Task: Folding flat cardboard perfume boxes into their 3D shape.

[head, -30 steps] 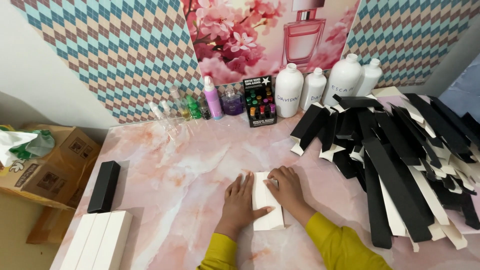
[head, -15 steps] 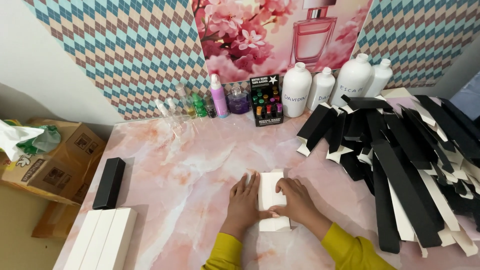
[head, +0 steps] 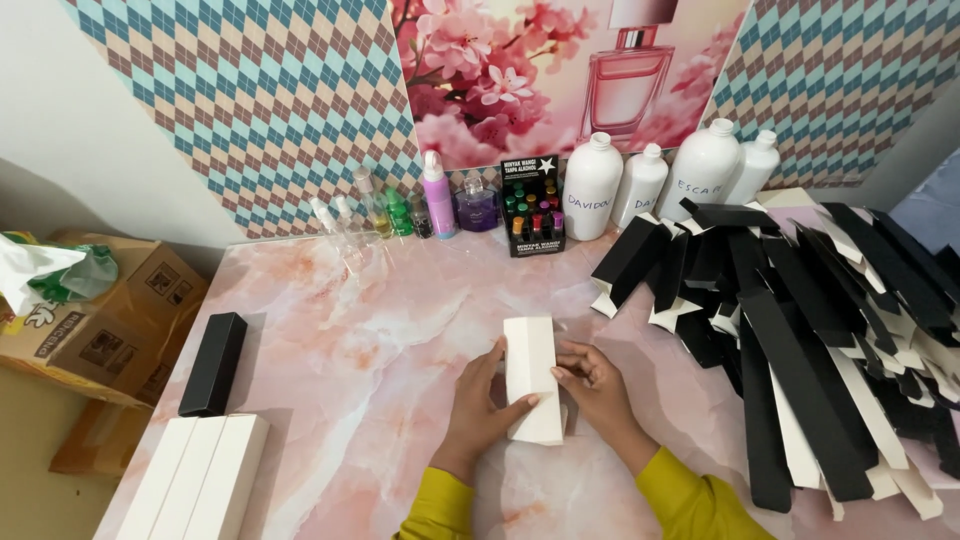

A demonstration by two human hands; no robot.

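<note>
**White box lifted off the flat and squared up between both hands**

Since half a second ago, the white box point(head: 530, 378) has been raised from lying flat and is now shown as a standing long sleeve, and the hands have been drawn in tighter around it. It is held near the front middle of the pink marble table point(head: 380, 330). The left hand point(head: 485, 405) is closed around the box's left side, with a fingertip laid across its lower face. The right hand point(head: 592, 385) is pressed against the right side, fingers curled at the edge; how firmly it grips cannot be told.

Just to the right, a big heap of flat black-and-white box blanks point(head: 800, 330) is spread across the table, close to the right wrist and crowding that side. To the far left, one black box point(head: 213, 363) is laid on its own, and three finished white boxes point(head: 200, 485) are lined up side by side at the front corner.

Along the back wall, four white bottles point(head: 665, 175) are stood in a row, caps on, contents not visible. Beside them a black display pack of small coloured vials point(head: 531, 203) is stood upright, then a purple bottle point(head: 478, 205), a pink spray bottle point(head: 437, 195) and clear small bottles point(head: 340, 222). Off the table's left edge, a cardboard carton point(head: 110, 320) is seen with a crumpled plastic bag point(head: 50, 272) on top.
</note>
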